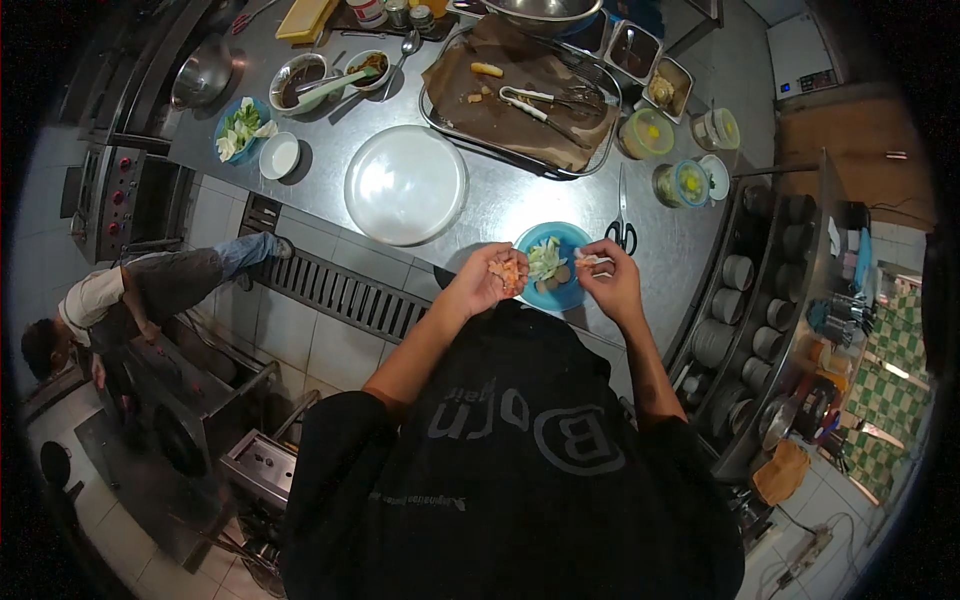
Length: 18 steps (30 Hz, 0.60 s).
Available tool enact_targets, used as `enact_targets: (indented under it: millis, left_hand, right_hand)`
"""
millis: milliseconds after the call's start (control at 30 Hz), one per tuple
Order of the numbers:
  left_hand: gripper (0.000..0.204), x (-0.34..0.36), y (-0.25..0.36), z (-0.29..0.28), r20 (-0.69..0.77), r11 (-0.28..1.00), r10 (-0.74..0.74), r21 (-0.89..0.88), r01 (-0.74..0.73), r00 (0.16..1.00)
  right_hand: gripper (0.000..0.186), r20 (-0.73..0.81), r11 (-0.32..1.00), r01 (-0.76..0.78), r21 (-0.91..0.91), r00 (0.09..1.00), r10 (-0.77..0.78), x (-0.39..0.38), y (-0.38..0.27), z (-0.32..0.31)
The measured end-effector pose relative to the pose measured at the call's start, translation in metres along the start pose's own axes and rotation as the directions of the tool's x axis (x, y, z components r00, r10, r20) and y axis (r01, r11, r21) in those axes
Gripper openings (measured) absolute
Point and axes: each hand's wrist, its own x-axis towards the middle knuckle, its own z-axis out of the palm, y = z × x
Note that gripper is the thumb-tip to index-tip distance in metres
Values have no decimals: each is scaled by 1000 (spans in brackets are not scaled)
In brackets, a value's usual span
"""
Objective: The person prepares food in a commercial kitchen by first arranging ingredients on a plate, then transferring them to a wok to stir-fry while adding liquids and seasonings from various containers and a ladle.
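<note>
My left hand (475, 284) is cupped palm up, with small orange-pink pieces of food (508, 274) lying in it; I cannot tell their exact kind. Fingers pinched together, my right hand (613, 283) holds a small orange-pink bit (592, 264). Both hands are over the near edge of a blue bowl (570, 238) on the steel table. Chopped pale-green leaves (545, 258) and a few brownish round slices (562, 272) lie inside the bowl, partly in shadow. Black-handled scissors (622, 232) rest just beyond my right hand.
A large pale round plate (406, 185) lies on the table (330, 185), left of the bowl. A paper-lined tray (470, 85) holds tongs (540, 108). Lidded tubs (646, 134) stand at right, above a rack of stacked bowls (712, 342). Another person (150, 285) works at the left.
</note>
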Motion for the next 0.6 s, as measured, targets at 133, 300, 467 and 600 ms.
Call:
enact_targets:
  millis: [133, 300, 467, 600]
  left_hand:
    - [30, 0, -5, 40, -7, 998, 36, -42, -36, 999]
    - [30, -1, -17, 39, 118, 982, 111, -163, -91, 987]
    - [24, -30, -64, 21, 17, 839, 388, -420, -345, 922]
    - [15, -46, -130, -5, -90, 638, 582, -566, -522, 809]
  right_hand:
    - [31, 197, 992, 66, 104, 977, -86, -12, -74, 15]
    - [40, 331, 863, 493, -107, 836, -437, -3, -75, 37]
    - [37, 451, 698, 715, -40, 636, -626, -24, -87, 56]
    - [26, 568, 574, 815, 71, 440, -695, -60, -63, 84]
